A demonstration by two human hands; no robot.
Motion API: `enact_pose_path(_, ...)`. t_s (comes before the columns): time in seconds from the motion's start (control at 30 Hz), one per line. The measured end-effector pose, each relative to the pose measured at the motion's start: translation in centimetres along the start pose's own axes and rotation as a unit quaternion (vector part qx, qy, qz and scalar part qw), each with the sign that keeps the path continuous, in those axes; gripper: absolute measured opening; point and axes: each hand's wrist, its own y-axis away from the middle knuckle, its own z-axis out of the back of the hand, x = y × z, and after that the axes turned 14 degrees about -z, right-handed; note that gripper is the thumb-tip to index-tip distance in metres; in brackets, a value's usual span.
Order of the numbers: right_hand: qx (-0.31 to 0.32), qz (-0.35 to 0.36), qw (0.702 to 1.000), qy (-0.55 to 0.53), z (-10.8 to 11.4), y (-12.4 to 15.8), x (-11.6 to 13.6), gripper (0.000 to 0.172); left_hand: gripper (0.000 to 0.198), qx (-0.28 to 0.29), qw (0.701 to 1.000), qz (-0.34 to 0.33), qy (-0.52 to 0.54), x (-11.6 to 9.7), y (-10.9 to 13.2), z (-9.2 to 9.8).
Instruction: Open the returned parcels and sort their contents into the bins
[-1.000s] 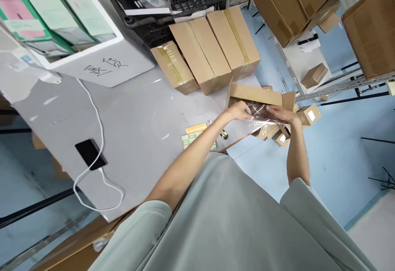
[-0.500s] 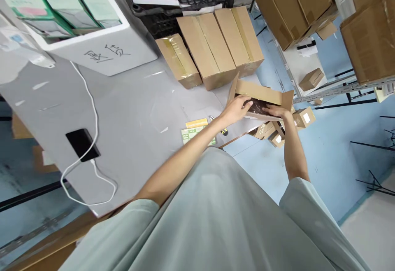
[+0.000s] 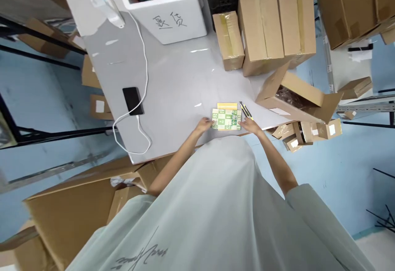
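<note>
My left hand [image 3: 203, 125] grips the left end of a flat green-and-white checked packet [image 3: 226, 119] at the front edge of the table. At the packet's right end, the fingers of my right hand [image 3: 251, 126] are closed on its edge. A yellow flat piece [image 3: 227, 106] shows just behind the packet, and yellow also shows along its near side. Close to my right hand lies a utility knife [image 3: 246, 110]. The open cardboard box [image 3: 271, 89] stands to the right, its flaps up, with dark wrapped contents [image 3: 290, 96] inside.
Taped cartons [image 3: 262, 28] line the back right of the grey table [image 3: 175, 81]. A white foam box [image 3: 182, 24] holds green-edged packs. At left lie a phone [image 3: 132, 100] and its white cable [image 3: 146, 63]. A large open carton [image 3: 77, 205] stands below left.
Both hands have left the open cardboard box and moved left to the checked packet, one at each end. The box now stands by itself. The view has shifted.
</note>
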Motion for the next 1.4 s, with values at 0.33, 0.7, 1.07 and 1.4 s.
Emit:
enact_pose_path(0.33,-0.038,-0.023,0.998,-0.044,-4.9,-2.2,1.4,0.034,0.033,-0.008,0.997,0.064,0.038,3.2,0.9,0.4)
enact_pose_path(0.7,0.105,0.231,0.928,-0.272,-1.2,4.4,8.1,0.065,0.077,0.16,0.952,-0.117,0.232,-2.0,8.6,12.2)
enact_pose_path(1.07,0.142,0.285,0.902,-0.292,-2.9,7.2,14.4,0.078,0.077,0.004,0.96,-0.192,0.204,-4.5,9.4,9.6)
enact_pose_path(1.4,0.129,0.235,0.916,-0.298,-6.4,9.2,8.6,0.076,0.076,-0.007,0.96,-0.172,0.219,-4.1,10.8,8.4)
